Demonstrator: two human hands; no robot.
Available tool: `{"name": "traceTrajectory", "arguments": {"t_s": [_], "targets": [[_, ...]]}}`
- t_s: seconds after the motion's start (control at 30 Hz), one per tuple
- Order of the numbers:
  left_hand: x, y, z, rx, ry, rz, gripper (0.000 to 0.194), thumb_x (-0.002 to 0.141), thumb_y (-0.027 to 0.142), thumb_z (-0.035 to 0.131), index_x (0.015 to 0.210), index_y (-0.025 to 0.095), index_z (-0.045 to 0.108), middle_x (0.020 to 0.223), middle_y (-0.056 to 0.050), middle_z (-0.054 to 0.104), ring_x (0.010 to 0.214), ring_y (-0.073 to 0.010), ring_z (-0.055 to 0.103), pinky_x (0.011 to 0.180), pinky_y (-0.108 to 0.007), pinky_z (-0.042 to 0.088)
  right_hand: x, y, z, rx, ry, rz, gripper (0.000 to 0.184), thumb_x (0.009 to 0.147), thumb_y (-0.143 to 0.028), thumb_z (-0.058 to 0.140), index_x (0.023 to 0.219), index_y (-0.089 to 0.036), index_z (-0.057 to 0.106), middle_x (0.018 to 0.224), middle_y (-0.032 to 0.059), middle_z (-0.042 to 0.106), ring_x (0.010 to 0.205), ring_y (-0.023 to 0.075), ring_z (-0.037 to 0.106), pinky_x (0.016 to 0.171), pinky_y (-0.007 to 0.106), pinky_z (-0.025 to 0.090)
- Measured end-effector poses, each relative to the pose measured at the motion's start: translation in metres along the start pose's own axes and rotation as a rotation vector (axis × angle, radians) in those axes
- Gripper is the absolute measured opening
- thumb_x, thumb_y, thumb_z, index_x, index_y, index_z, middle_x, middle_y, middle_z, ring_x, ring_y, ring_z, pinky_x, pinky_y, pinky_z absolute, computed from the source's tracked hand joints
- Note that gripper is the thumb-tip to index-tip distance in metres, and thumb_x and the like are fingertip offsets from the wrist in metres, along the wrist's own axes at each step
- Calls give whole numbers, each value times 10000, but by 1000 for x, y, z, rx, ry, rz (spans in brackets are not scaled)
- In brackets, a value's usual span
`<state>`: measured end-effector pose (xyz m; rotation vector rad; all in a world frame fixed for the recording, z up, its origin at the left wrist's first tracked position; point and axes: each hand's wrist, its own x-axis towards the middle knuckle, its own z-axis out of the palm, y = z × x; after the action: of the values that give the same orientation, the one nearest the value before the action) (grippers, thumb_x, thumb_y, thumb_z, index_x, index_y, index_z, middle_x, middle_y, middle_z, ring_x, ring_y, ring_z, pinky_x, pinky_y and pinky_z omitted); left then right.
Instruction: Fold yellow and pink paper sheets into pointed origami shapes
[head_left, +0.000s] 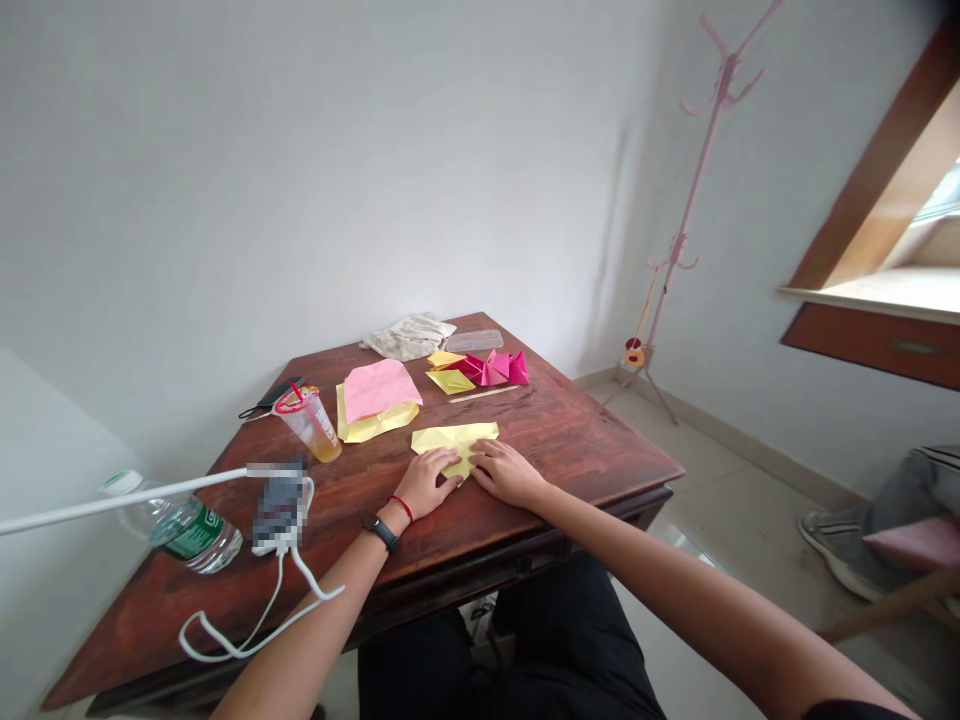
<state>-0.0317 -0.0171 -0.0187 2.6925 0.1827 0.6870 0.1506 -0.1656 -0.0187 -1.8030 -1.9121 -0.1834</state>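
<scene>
A sheet of yellow folded paper [454, 437] lies near the front edge of the wooden table, its far edge straight and its near part narrowing between my hands. My left hand [424, 484] rests on its left side, fingers stretched out over the paper and thumb apart. On the right side, my right hand [510, 474] lays its slightly bent fingers on the paper. Both hands press down rather than grip, and they cover part of the creases. Beyond them sit pink folded paper pieces [495, 368] and a yellow folded piece [451, 382].
Pink paper [382, 388] lies over yellow sheets [375, 426] on the dark red table [600, 450]. At left stand a tilted-looking drink cup [311, 425], a water bottle [187, 530] and a phone [279, 510] on a white holder with a cable. A thin stick [484, 395] and cloth [411, 337] lie behind.
</scene>
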Motion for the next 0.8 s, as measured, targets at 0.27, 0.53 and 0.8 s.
{"name": "traceTrajectory", "arguments": {"t_s": [0.27, 0.53, 0.8], "targets": [[0, -4, 2, -4, 1, 28, 306, 959, 371, 652, 1208, 203, 713, 1350, -97, 691, 1293, -261, 620, 1143, -478, 474, -8, -4, -1, 26, -67, -9, 380, 1004, -312, 520, 1304, -155, 693, 1402, 146, 648, 1389, 319, 534, 1160, 467, 437], [0, -5, 2, 36, -23, 36, 321, 982, 396, 606, 1235, 233, 718, 1367, -76, 683, 1323, -259, 595, 1160, -480, 452, -8, -4, -3, 63, -103, -1, 419, 1008, -319, 509, 1363, -154, 659, 1472, 156, 591, 1438, 339, 477, 1186, 518, 392], [0, -4, 1, 93, -78, 23, 327, 980, 348, 597, 1279, 253, 689, 1439, -60, 633, 1355, -273, 552, 1153, -502, 441, -8, -4, -5, 67, -103, -32, 416, 1009, -291, 506, 1385, -176, 643, 1472, 159, 591, 1424, 329, 495, 1182, 534, 384]]}}
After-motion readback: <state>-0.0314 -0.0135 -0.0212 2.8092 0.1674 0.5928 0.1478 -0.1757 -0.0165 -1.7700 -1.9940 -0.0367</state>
